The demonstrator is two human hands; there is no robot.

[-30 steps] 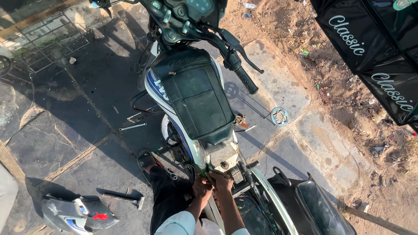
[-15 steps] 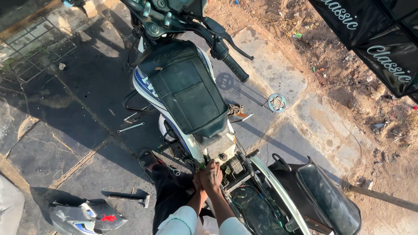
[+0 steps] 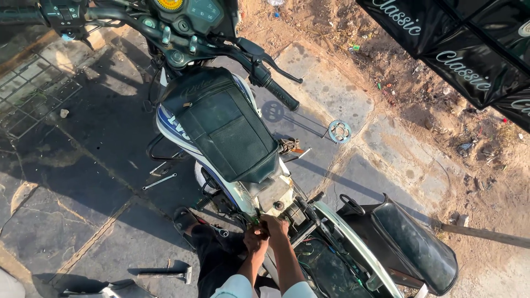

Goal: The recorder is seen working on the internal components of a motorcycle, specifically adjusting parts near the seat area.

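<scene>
Since the earlier pictures the view swings up and left, so the instrument panel [image 3: 187, 11] and left handlebar [image 3: 49, 14] now show at the far edge, while the grey fairing panel [image 3: 105, 289] near left slips almost out of sight. The hammer [image 3: 165, 272] drops toward the near edge. The left hand [image 3: 255, 240] and right hand [image 3: 276, 225] stay pressed together at the frame behind the fuel tank [image 3: 221, 124], seen nearer the bottom.

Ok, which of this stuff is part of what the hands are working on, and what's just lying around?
In hand:
left hand and right hand, together at the frame behind the tank
motorcycle

Lying about:
sprocket
hammer
wrench
seat, off to the side
</scene>
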